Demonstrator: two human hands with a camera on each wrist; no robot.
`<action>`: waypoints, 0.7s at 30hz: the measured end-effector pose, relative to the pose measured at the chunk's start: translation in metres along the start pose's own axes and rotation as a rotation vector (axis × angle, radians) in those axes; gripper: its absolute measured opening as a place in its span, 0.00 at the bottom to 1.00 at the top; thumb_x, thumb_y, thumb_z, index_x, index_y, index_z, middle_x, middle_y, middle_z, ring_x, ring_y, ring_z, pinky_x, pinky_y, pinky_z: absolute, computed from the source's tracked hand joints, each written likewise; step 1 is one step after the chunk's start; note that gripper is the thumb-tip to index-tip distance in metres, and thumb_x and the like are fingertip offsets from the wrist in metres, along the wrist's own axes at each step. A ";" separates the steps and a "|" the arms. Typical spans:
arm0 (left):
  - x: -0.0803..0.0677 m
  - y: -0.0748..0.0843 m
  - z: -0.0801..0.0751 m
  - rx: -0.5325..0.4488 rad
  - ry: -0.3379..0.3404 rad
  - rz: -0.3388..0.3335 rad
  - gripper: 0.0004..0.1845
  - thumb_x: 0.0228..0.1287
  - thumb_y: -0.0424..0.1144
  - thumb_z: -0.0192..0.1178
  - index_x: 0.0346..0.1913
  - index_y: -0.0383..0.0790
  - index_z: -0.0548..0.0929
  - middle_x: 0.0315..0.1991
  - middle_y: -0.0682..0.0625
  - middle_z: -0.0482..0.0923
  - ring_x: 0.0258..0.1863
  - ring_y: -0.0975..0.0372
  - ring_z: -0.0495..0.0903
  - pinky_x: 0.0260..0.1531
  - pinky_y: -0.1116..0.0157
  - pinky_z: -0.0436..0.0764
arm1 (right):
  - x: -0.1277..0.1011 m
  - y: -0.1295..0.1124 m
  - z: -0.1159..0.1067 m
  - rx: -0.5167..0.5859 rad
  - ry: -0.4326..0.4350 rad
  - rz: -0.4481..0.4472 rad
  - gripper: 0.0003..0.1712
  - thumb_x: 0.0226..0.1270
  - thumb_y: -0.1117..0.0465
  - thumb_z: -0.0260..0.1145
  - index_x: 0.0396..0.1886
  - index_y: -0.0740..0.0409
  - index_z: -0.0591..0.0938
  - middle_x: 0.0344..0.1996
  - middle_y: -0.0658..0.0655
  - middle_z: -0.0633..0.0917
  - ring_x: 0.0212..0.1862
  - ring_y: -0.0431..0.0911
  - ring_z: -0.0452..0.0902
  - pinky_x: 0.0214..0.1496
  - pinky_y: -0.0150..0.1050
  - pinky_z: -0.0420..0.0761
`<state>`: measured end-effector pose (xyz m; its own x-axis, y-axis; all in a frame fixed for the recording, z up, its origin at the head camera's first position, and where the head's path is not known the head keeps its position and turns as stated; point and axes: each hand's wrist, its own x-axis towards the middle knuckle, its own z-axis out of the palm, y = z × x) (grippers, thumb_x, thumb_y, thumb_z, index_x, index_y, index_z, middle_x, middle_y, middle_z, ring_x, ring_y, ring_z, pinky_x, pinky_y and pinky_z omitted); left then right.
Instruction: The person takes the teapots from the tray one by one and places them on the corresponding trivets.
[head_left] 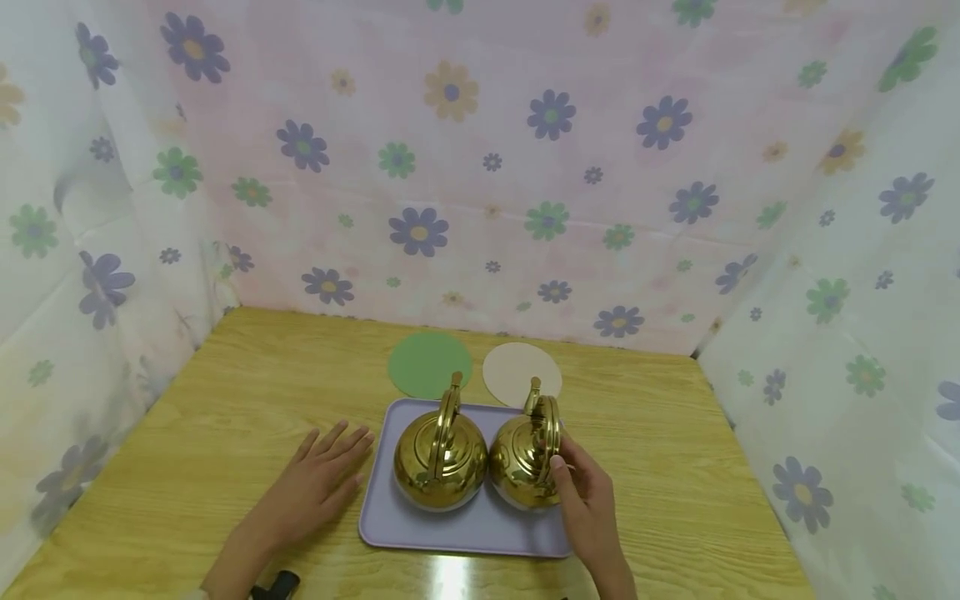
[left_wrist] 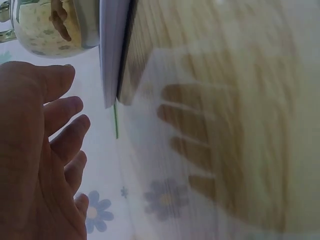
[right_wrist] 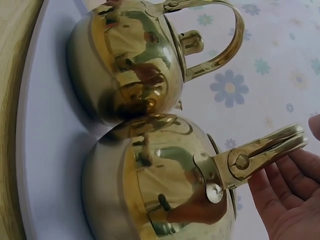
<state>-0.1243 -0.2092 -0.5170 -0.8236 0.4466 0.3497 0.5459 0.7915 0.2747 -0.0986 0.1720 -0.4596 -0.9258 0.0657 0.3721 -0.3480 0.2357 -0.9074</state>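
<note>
Two shiny gold kettles stand side by side on a lilac tray (head_left: 480, 533), both with arched handles raised. My right hand (head_left: 592, 500) is at the handle of the right kettle (head_left: 517, 462), thumb on the near side and fingers behind it. In the right wrist view the fingers (right_wrist: 280, 192) lie against that handle (right_wrist: 270, 150), their tips hidden. My left hand (head_left: 318, 479) is spread beside the tray's left edge, palm down and holding nothing. The left kettle (head_left: 408, 458) sits between the hands, its side near the other kettle's.
Behind the tray lie a green round mat (head_left: 423, 362) and a cream round mat (head_left: 521, 367) on the wooden table (head_left: 675, 467). Floral cloth (head_left: 487, 183) hangs at the back and both sides. A small black object (head_left: 283, 583) is by the left wrist.
</note>
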 end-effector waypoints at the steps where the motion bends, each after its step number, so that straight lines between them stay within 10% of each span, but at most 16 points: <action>1: 0.001 0.001 0.001 -0.012 -0.005 -0.009 0.28 0.72 0.44 0.61 0.72 0.40 0.74 0.72 0.44 0.72 0.74 0.41 0.64 0.80 0.47 0.43 | 0.001 -0.001 0.000 0.019 -0.005 0.010 0.19 0.78 0.70 0.56 0.64 0.74 0.78 0.54 0.70 0.85 0.56 0.36 0.82 0.53 0.27 0.82; 21: 0.016 0.012 0.011 -0.216 -0.103 -0.133 0.27 0.75 0.41 0.57 0.73 0.38 0.72 0.76 0.44 0.66 0.76 0.38 0.59 0.71 0.31 0.50 | 0.023 -0.010 -0.006 0.253 -0.124 0.194 0.23 0.83 0.62 0.52 0.59 0.81 0.77 0.40 0.54 0.90 0.41 0.40 0.87 0.49 0.34 0.86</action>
<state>-0.1327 -0.1880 -0.5176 -0.8956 0.3935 0.2076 0.4429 0.7437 0.5008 -0.1154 0.1775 -0.4407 -0.9838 -0.0359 0.1757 -0.1752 -0.0185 -0.9844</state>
